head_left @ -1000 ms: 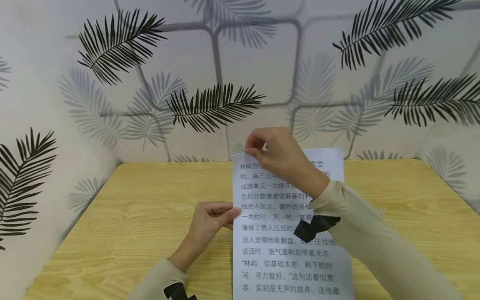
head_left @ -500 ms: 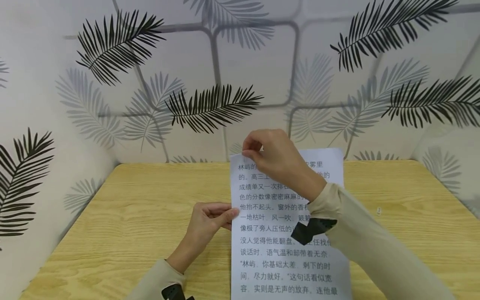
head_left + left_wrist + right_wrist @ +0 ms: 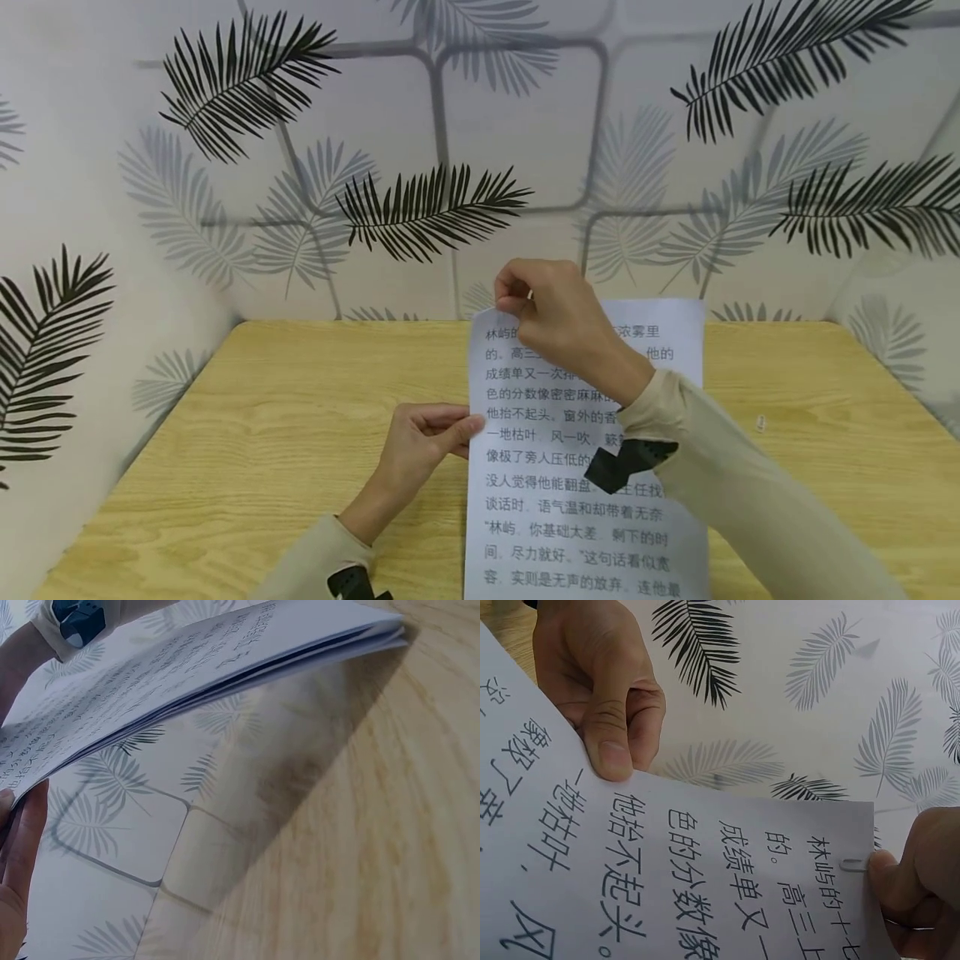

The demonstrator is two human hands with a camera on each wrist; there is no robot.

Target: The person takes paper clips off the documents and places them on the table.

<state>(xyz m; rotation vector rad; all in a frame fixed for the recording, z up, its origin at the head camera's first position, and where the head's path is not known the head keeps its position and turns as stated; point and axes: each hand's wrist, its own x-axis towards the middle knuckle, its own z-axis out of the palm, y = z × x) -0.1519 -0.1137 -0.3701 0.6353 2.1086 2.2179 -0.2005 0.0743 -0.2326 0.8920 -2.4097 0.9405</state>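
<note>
A stack of printed paper sheets (image 3: pixel 570 533) is held tilted up off the table, its layered edges showing in the left wrist view. My left hand (image 3: pixel 420 446) grips the stack's left edge, thumb on the front and fingers behind. Up at the top edge, near the left corner, my right hand (image 3: pixel 558 312) pinches a paper clip (image 3: pixel 853 865). One looped end of the clip lies over the front sheet in the right wrist view; the rest is hidden by the thumb (image 3: pixel 885 874).
The wood-grain table (image 3: pixel 300 375) extends to both sides of the sheets. A small whitish item (image 3: pixel 761 423) lies on it to the right, beyond the right forearm. Leaf-patterned covering (image 3: pixel 510 125) rises at the back and sides.
The top right corner of the sheets has shifted slightly to the right. Both hands keep nearly the same hold, and the head view has moved a little.
</note>
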